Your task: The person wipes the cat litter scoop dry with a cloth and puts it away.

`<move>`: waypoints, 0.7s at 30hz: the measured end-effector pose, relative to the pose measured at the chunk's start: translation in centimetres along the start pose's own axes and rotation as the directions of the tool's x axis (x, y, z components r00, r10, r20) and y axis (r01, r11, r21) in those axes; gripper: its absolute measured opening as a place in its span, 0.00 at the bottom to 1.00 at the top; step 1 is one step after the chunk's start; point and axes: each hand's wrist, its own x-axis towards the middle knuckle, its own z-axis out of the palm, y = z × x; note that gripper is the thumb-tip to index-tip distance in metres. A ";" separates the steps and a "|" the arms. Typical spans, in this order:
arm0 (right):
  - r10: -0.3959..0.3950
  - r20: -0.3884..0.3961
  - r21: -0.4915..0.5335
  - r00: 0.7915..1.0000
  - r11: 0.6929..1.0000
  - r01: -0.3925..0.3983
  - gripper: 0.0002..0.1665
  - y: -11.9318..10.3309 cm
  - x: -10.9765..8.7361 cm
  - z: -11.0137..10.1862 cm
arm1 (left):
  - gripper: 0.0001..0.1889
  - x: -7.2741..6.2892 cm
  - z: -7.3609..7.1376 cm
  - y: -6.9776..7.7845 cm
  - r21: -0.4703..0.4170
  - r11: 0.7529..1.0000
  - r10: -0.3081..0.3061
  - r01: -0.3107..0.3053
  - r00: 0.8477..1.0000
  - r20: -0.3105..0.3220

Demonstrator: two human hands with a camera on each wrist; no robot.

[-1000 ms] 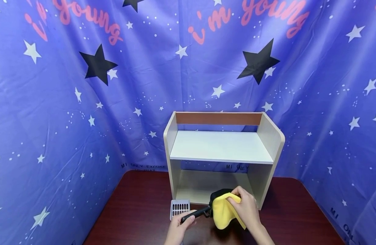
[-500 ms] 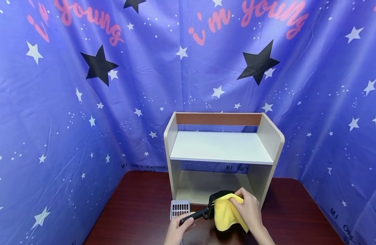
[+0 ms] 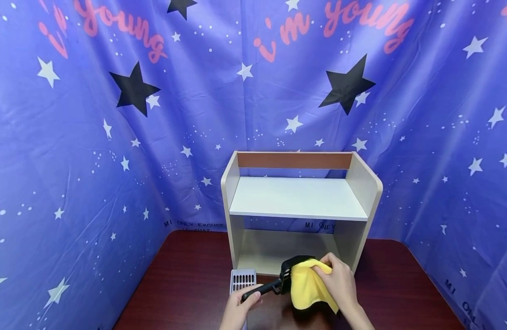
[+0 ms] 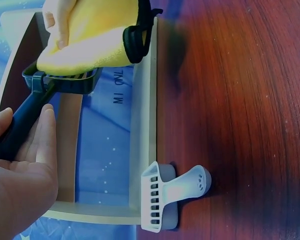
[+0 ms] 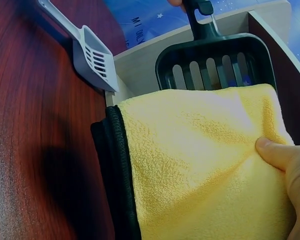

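Observation:
A black slotted litter scoop is held up over the table, its handle gripped by my left hand. My right hand pinches a yellow cloth with dark edging, which lies over the scoop's head and hides much of it. In the right wrist view several long slots show above the cloth's top edge. A second litter scoop, grey, rests on the table left of the hands, partly behind my left hand in the head view.
A two-tier wooden shelf stands on the dark red table just behind the hands. Blue star-printed curtains hang at the back and on both sides.
My right hand and the yellow cloth have shifted slightly right and down, so more of the black scoop's slots show. My left hand keeps its grip almost in place.

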 end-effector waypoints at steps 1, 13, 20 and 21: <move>0.005 0.007 -0.001 1.000 1.000 -0.005 0.16 0.0 0.0 -0.1 | 0.19 0.0 0.0 0.0 -0.002 1.000 -0.002 0.002 1.000 -0.003; 0.025 -0.002 -0.020 1.000 0.999 -0.025 0.15 0.7 0.2 -0.6 | 0.21 -0.1 -0.5 0.1 -0.010 1.000 0.027 -0.027 1.000 -0.002; 0.014 -0.049 -0.025 0.999 1.000 -0.016 0.16 1.2 0.3 -0.6 | 0.21 -0.3 -1.0 0.1 -0.013 1.000 0.017 -0.018 1.000 -0.010; 0.019 -0.053 -0.026 0.998 0.999 -0.020 0.16 1.3 0.3 -0.7 | 0.21 -0.3 -1.1 0.2 -0.013 1.000 0.012 -0.012 1.000 -0.014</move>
